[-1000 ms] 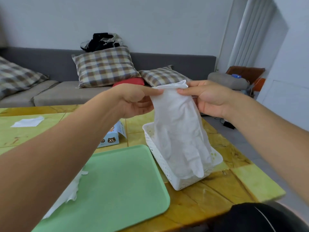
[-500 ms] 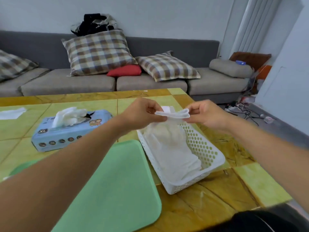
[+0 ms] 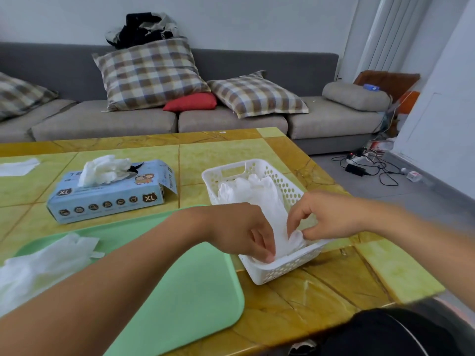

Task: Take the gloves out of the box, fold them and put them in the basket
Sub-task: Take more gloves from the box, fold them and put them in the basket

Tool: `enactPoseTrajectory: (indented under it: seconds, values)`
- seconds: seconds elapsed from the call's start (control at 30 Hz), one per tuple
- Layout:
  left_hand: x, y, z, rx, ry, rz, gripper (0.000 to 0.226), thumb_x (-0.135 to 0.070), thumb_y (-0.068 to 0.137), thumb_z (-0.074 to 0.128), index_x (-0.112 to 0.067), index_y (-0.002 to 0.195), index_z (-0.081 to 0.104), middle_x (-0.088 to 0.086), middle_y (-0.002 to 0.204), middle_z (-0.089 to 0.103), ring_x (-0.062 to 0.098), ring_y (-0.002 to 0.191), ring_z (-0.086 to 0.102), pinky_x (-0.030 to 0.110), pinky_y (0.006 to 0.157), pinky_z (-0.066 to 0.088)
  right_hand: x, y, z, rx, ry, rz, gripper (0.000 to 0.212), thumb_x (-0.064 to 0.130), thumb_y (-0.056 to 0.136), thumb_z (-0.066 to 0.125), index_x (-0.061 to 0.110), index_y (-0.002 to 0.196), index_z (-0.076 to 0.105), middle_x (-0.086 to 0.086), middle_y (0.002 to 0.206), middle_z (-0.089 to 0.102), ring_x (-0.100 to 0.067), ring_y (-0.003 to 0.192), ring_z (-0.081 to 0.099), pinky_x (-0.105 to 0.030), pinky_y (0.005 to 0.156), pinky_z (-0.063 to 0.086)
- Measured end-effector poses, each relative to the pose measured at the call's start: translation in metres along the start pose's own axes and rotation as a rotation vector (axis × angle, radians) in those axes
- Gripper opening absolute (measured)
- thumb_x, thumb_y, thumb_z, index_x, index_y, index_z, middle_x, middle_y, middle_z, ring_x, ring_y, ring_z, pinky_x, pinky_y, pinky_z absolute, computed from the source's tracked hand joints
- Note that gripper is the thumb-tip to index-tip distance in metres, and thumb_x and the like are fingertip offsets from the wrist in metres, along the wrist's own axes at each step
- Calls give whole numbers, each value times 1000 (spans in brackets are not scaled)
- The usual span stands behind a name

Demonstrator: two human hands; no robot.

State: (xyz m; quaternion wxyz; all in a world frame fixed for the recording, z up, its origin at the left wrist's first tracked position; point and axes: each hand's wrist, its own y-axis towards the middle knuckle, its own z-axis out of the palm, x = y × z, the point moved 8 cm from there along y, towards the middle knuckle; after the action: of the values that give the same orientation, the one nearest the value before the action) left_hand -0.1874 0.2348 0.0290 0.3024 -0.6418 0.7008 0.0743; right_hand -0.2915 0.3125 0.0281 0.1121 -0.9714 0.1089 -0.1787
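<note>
**Gloves going down into the basket**

Gloves, from the left: one white glove (image 3: 43,263) lies flat on the left end of the green tray (image 3: 190,299), which sits along the near edge of the table (image 3: 295,301). Behind the tray stands the blue glove box (image 3: 108,196), toward the table's left side, with a tuft of gloves (image 3: 102,169) sticking up out of its top slot. Far off at the left edge lies a white scrap (image 3: 18,167).

My left hand (image 3: 241,232) reaches over the tray's far right corner into the near end of the white basket (image 3: 277,272) — fingers curled down, tips pressing the folded glove (image 3: 272,209) against the basket's near wall. The glove lies lengthwise inside, its finger end toward the far wall.

My right hand (image 3: 331,217) comes in from the right — thumb and forefinger pinching the glove's near edge, the other fingers bent above it. The basket stands near the table's right side, just beside the tray.
</note>
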Motion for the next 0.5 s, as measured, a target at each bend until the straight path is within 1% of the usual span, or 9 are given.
enactPoseTrajectory:
  seconds: [0.07,0.1,0.13,0.2,0.27,0.33,0.4,0.47,0.5]
  values:
    - [-3,0,-8,-26,-1,2,17,-29,95,67,-24,108,77,-15,103,75,-5,93,67,26,94,54,2,-3,-4,124,-53,43,34,16,85,64,38,108,77,23,109,72,1,103,64,-29,98,50]
    - [-3,1,-17,-103,24,7,16,-25,95,66,-22,106,77,-14,102,76,-4,91,67,24,91,54,5,-2,-11,136,-41,58,33,16,87,63,37,110,77,22,109,72,2,103,64,-29,98,51]
    - [-3,2,-29,-205,74,9,16,-23,95,65,-19,104,78,-12,100,76,-2,89,67,25,89,54,8,2,-21,89,-2,64,29,18,90,64,35,109,77,20,108,74,1,102,66,-29,96,53]
    - [4,3,-52,-393,228,-54,17,-30,94,66,-19,99,78,-9,96,76,6,88,68,32,86,55,15,21,-43,-121,85,54,16,26,92,69,29,104,80,15,99,76,-3,94,70,-30,86,57]
    - [15,8,-62,-449,376,-180,25,-44,91,67,-21,98,75,-6,96,74,15,93,67,38,86,55,21,48,-46,-220,41,59,16,28,86,79,22,100,80,12,92,75,-3,86,68,-24,77,54]
    - [24,17,-60,-396,459,-268,32,-47,88,70,-19,102,72,-3,101,70,19,99,64,38,86,54,18,76,-30,-162,-34,134,34,31,73,90,17,102,79,6,94,74,-11,87,68,-29,78,55]
    - [31,21,-59,-373,525,-347,34,-44,86,73,-17,105,67,0,97,61,23,100,63,36,81,52,7,93,-20,-135,-52,223,52,32,65,95,14,109,75,1,104,72,-19,96,67,-33,84,56]
    - [39,22,-61,-392,602,-422,36,-43,83,76,-18,100,58,-1,88,48,24,96,63,33,74,46,0,101,-19,-161,-104,272,82,33,60,97,19,133,63,0,126,63,-21,112,62,-33,88,54]
    - [44,22,-61,-397,630,-459,41,-45,81,78,-19,96,51,-2,85,44,23,91,61,32,72,43,-2,104,-18,-167,-145,273,100,34,57,97,25,145,50,1,138,55,-22,121,57,-35,91,53]
